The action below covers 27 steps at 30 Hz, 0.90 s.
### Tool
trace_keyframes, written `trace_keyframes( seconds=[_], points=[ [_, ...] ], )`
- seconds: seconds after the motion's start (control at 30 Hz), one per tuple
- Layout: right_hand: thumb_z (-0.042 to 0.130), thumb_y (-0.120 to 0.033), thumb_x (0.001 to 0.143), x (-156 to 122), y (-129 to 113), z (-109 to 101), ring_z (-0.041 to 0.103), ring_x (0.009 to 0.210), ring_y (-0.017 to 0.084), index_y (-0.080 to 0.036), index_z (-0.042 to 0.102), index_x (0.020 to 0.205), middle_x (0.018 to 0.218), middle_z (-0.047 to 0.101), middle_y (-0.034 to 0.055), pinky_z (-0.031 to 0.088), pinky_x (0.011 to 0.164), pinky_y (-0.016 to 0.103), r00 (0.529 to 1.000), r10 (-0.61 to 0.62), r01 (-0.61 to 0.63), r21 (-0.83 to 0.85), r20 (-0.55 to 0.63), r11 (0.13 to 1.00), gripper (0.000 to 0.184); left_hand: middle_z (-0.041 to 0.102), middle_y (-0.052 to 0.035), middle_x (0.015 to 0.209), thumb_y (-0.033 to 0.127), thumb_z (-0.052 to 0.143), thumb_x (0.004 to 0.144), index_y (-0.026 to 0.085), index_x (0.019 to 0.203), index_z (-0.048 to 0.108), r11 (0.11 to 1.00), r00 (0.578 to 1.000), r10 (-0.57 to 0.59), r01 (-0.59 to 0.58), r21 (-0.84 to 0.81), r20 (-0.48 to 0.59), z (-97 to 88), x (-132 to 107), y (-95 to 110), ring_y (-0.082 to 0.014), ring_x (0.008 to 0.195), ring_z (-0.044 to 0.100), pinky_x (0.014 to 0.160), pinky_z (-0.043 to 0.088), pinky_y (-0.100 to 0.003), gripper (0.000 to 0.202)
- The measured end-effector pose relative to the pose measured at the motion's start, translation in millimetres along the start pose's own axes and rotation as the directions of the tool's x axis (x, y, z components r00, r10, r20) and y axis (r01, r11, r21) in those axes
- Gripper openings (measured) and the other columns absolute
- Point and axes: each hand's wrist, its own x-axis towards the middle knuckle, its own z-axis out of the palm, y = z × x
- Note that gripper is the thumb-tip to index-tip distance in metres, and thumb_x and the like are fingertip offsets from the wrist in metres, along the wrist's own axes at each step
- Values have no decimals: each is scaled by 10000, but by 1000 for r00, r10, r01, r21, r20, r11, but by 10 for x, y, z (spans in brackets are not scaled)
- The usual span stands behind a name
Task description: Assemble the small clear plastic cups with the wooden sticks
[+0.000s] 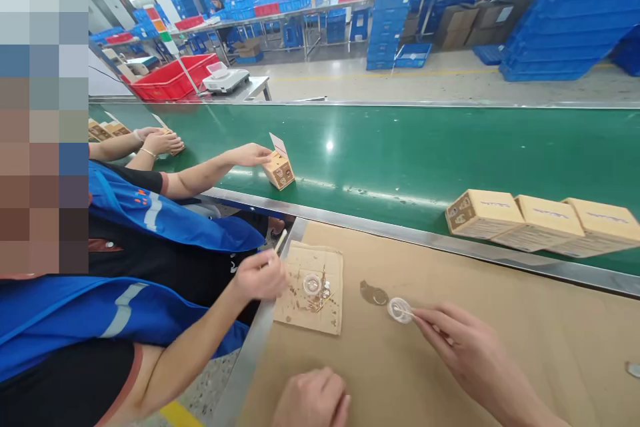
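Belt, far side: from my remote seat I see a co-worker's hand (249, 155), fingers pressed together against a kraft carton (279, 172) on the green conveyor belt (380, 147).

Cardboard sheet: another co-worker's hand (261, 275) pinches a wooden stick (281, 241) above a stained cardboard sheet (327, 260), with a clear plastic ring (312, 285) lying on it.

Left hand: my view of the left hand (313, 401) is cut off by the frame; its fingers look curled, and I cannot tell whether they hold anything.

Right hand: the right hand (463, 345) has its fingers pinching a second clear ring (400, 310), held over the cardboard-covered bench (525, 360), just beside a brown smear (373, 291).

Progress: three closed cartons (543, 223) lie on the belt; the second ring is in hand, not set down.
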Motion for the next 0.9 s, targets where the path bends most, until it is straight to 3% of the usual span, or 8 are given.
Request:
trace_keyframes(
  seconds=[0.03,0.1,0.2,0.27,0.33,0.47,0.67,0.9],
  points=[
    [445,-515,1037,-12,14,-17,662,796,162,-328,720,1000,932,697,-14,527,667,295,1000,5,-5,3,-5,1000,334,617,58,701,175,520,836,248,808,523,996,998,-6,11,-86,58,-19,159,80,-98,578,548,530,341,-280,78],
    [445,-526,1036,-29,33,-42,656,793,164,-326,716,997,924,690,-16,523,673,302,1000,22,-21,21,-10,1000,340,672,55,806,216,525,849,263,957,600,950,971,-141,188,-250,196,-61,507,228,-91,631,571,577,354,-267,140],
    [441,-542,1034,-67,51,-93,646,764,160,-323,714,1004,903,681,-20,512,666,308,998,60,-58,58,-20,997,351,687,28,869,282,544,842,289,1246,591,811,876,-300,443,-382,378,-106,992,412,-127,762,603,702,382,-269,406],
    [440,-549,1032,-110,59,-148,639,741,158,-321,715,1012,884,674,-21,505,657,312,996,84,-83,78,-18,994,358,649,34,783,313,570,809,294,1318,562,741,834,-348,525,-419,429,-116,1218,525,-140,752,574,710,364,-276,510],
    [447,-554,1028,-161,60,-206,634,735,158,-319,718,1015,885,671,-19,500,655,316,994,106,-104,95,-16,990,359,609,47,722,314,584,774,315,1296,579,714,822,-369,549,-435,433,-112,1348,627,-134,711,533,686,333,-271,522],
    [462,-565,1020,-217,40,-242,626,748,165,-323,724,1020,897,667,-15,495,677,327,990,137,-134,135,-18,982,356,607,56,710,311,601,754,341,1144,652,708,836,-402,542,-452,372,-88,1428,730,-109,670,491,663,294,-256,395],
    [462,-591,1009,-175,-8,-203,598,707,164,-320,738,1003,860,653,-6,475,648,330,986,167,-162,189,-9,968,387,658,51,748,356,587,802,315,981,709,710,847,-429,531,-462,314,-63,1484,695,-83,630,453,626,282,-244,221],
    [521,-559,992,-128,-38,-205,568,637,144,-318,751,951,802,658,-19,442,583,302,986,157,-141,249,-48,958,335,736,41,927,283,571,778,308,985,706,762,875,-402,483,-431,270,-16,1445,645,-103,717,559,663,308,-263,248]
  ],
)
